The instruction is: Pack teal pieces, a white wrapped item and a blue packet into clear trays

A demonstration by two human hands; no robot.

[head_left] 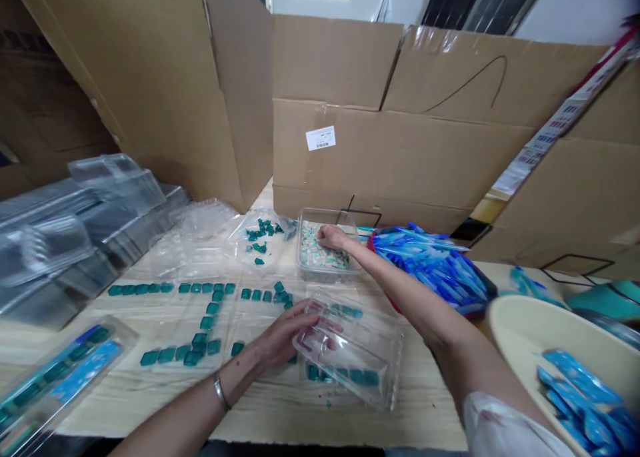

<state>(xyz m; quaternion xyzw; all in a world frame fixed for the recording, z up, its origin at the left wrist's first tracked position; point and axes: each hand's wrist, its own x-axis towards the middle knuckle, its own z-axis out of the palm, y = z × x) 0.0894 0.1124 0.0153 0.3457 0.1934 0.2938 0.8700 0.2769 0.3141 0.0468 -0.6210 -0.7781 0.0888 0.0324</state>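
Observation:
My left hand (293, 330) grips one end of a clear plastic tray (365, 350), which is tilted above the table. Dark green squares (356, 377) show through it from the tabletop. Reaching forward, my right hand (333, 237) dips into a clear tub (325, 274) of small pale, multicoloured pieces (311, 253). Its fingers are curled together among the pieces, and what they pinch cannot be made out. More green squares (183, 353) lie in rows on the table, left of the tray.
Stacked clear trays (90, 223) stand at the left, behind a filled tray (65, 370). A plastic bag (260, 243) with green fragments lies near the tub. Blue sticks (430, 263) fill a red container; a cream basin (520, 323) holds blue packets. Cardboard walls (400, 157) rise behind.

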